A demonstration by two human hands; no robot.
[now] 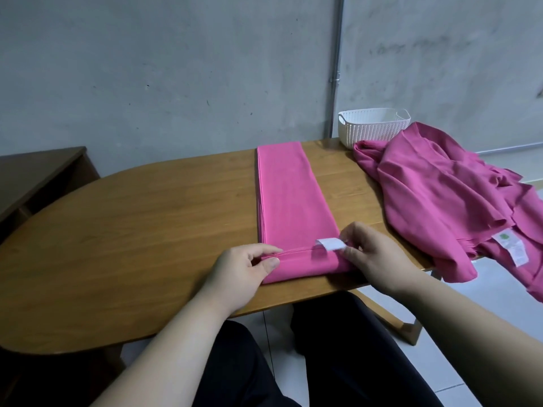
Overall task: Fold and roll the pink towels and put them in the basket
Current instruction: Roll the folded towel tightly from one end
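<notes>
A pink towel [289,195], folded into a long narrow strip, lies on the wooden table [147,230] and runs away from me. Its near end is turned over into a first short roll. My left hand [246,271] pinches the left end of that roll. My right hand [373,254] pinches the right end, beside a white label [330,244] on the towel. A heap of unfolded pink towels [446,195] lies at the right and hangs over the table edge. The white woven basket [373,126] stands at the far right corner, behind the heap.
A dark wooden cabinet [38,177] stands at the left beyond the table. A grey concrete wall rises behind. My legs in dark trousers [293,362] are under the near table edge, above a pale tiled floor [499,304].
</notes>
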